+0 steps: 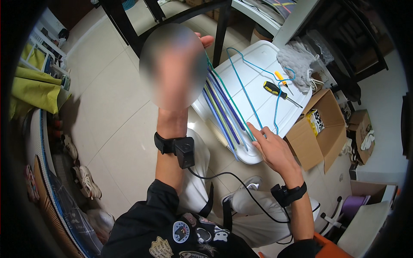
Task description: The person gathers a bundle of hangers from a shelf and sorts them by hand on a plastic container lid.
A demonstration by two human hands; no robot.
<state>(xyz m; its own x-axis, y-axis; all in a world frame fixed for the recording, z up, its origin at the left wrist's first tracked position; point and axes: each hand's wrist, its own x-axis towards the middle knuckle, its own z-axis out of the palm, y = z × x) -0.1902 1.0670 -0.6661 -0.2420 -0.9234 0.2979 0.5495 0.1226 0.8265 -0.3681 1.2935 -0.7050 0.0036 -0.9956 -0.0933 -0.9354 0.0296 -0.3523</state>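
Several clothes hangers in blue, purple and green lie in a bundle on the left part of a white plastic lid. Over the bundle's far end is my left hand, raised; a blurred patch hides most of it, and only fingertips show. My right hand rests at the near edge, fingers apart, its fingertips against the near end of a green hanger. A single blue hanger lies flat farther right. Beside it are a black and yellow screwdriver and an orange-handled screwdriver.
Grey mop strands lie at the lid's far right corner. An open cardboard box stands right of it, with a yellow packet inside. A black chair frame is ahead. Shoes line the left. A cable runs between my wrists.
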